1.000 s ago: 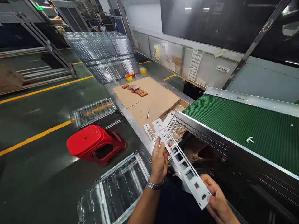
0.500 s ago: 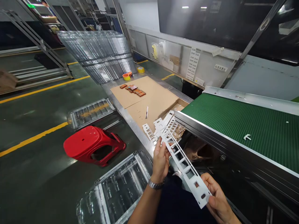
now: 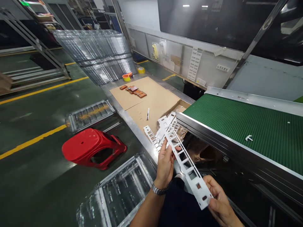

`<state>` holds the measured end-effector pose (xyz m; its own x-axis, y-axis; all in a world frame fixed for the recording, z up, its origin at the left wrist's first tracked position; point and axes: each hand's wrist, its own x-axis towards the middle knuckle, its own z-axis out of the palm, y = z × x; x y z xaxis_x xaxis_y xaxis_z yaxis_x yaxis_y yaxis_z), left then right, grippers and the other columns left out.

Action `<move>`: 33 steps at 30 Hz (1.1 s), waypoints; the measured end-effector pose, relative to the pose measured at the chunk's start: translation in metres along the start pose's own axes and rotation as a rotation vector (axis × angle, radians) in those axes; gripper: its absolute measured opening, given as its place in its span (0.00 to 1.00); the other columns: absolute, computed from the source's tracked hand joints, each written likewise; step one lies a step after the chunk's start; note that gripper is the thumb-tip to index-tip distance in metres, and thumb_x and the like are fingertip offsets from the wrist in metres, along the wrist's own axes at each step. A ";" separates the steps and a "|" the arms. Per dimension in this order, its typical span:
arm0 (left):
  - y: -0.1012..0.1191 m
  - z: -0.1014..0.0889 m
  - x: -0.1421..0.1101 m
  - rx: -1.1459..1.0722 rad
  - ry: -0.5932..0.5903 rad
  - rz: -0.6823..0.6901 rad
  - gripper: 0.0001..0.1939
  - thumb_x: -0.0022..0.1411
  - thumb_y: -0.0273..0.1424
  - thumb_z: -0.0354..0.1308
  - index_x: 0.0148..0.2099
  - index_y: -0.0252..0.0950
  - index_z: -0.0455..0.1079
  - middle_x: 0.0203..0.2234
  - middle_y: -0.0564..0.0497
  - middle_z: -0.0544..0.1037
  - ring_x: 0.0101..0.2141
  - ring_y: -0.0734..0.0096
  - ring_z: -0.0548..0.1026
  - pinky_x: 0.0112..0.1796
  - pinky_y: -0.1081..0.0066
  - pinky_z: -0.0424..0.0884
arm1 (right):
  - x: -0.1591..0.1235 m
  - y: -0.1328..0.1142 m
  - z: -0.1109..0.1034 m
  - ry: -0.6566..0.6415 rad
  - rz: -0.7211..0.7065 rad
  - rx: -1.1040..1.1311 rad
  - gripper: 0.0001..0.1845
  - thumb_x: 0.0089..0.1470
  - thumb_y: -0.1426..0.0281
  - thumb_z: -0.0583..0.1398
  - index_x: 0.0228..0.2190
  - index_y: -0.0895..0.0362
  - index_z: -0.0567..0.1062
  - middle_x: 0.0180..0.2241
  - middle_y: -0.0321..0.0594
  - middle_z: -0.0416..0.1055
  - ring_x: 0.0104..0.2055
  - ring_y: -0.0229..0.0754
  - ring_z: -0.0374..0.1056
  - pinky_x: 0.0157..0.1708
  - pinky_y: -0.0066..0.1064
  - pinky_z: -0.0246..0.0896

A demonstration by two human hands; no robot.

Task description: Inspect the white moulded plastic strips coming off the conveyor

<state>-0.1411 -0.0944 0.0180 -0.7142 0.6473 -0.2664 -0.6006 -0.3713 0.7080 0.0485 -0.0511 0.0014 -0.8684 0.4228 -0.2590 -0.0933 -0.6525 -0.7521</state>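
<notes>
You hold a long white plastic frame strip with a row of square cut-outs [image 3: 187,164] between both hands, slanting up from your lap toward the bench edge. Your left hand [image 3: 165,164] pinches it about midway, thumb and fingers closed on the two side rails; your right hand [image 3: 217,201] has its thumb and fingers clamped on the solid near end with the two small holes. The strip looks light and thin, stiff along its length but likely to flex or snap across the slim bars between the windows, so grip the outer rails and the solid end rather than those bars, and avoid twisting one hand against the other. Its smooth surface may slip under a loose pinch. More white frame pieces [image 3: 163,130] lie piled at the edge of the brown cardboard sheet [image 3: 151,97], just beside the green conveyor belt [image 3: 248,123]. A red plastic stool [image 3: 91,149] lies tipped on the floor to your left.
</notes>
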 end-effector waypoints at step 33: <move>-0.006 -0.013 0.002 0.218 0.019 0.140 0.32 0.61 0.33 0.57 0.63 0.37 0.49 0.27 0.53 0.75 0.21 0.80 0.61 0.27 0.79 0.61 | 0.005 0.005 0.027 0.452 0.096 -0.421 0.22 0.55 0.52 0.51 0.25 0.58 0.65 0.16 0.31 0.63 0.14 0.28 0.56 0.12 0.19 0.47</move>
<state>-0.1439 -0.0993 0.0043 -0.7928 0.5861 -0.1672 -0.4056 -0.3026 0.8625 0.0305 -0.0698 0.0127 -0.5629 0.6588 -0.4992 0.2554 -0.4357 -0.8631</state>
